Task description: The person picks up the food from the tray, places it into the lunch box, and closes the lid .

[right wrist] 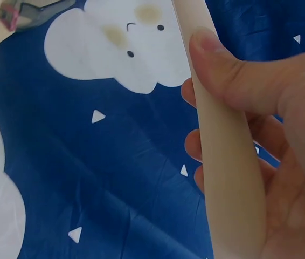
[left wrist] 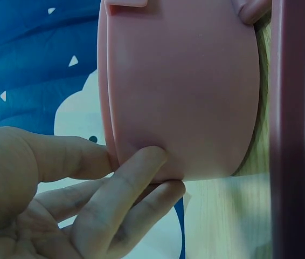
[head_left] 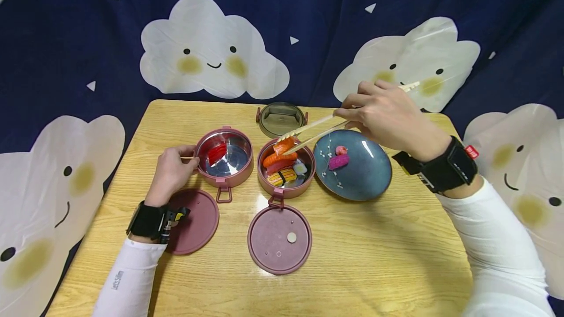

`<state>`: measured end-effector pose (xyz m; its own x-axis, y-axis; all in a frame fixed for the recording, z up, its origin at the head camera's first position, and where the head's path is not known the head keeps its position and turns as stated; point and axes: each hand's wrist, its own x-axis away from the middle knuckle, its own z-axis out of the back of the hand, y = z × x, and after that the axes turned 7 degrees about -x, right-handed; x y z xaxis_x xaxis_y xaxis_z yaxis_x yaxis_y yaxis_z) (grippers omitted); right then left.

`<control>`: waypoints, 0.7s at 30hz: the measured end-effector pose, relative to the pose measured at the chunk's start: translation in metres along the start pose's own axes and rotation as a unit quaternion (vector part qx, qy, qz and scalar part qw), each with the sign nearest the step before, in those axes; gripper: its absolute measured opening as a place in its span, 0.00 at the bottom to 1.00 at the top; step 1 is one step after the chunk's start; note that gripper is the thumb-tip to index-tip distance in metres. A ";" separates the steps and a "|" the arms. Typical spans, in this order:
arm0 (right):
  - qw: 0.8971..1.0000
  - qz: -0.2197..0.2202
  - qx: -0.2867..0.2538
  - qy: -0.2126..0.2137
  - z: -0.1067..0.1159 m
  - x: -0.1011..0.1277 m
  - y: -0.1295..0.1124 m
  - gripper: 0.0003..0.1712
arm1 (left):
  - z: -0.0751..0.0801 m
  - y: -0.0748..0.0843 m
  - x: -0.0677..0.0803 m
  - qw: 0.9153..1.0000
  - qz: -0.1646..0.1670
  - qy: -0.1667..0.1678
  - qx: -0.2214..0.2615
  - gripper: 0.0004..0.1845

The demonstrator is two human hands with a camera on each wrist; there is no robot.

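Now our right hand [head_left: 387, 114] grips chopsticks [head_left: 317, 131] pinching an orange sushi piece [head_left: 283, 145] over the right pink bowl [head_left: 286, 170]. Our left hand [head_left: 172, 172] curls round the left pink bowl [head_left: 223, 158]; lids [head_left: 279, 238] lie near, a blue plate [head_left: 357, 165] right.

Head view is evenly lit and sharp. Light comes from overhead: white glare patches on the counter [head_left: 352, 268] just beside the round pink lid [head_left: 279, 238], plus specular spots on the blue plate [head_left: 357, 175] beyond that lid. Shadows are soft, falling under my arms. Wide-angle bending shows at the frame edges, curving the counter's sides. Left wrist view is too close, so the pink container [left wrist: 185, 91] is soft and fills the frame. Right wrist view: the chopstick [right wrist: 228, 162] is blurred, the backdrop sharper.
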<state>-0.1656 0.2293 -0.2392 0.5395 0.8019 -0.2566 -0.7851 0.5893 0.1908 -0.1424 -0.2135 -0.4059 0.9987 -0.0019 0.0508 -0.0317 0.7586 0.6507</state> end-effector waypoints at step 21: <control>0.999 0.035 0.007 -0.009 -0.024 -0.084 -0.030 0.15 | -0.001 0.002 0.001 1.000 0.006 -0.007 -0.001 0.23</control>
<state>-0.1949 0.1422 -0.2460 0.4893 0.8427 -0.2245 -0.8167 0.5331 0.2210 -0.1411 -0.2115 -0.4051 0.9976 -0.0027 0.0689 -0.0427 0.7604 0.6481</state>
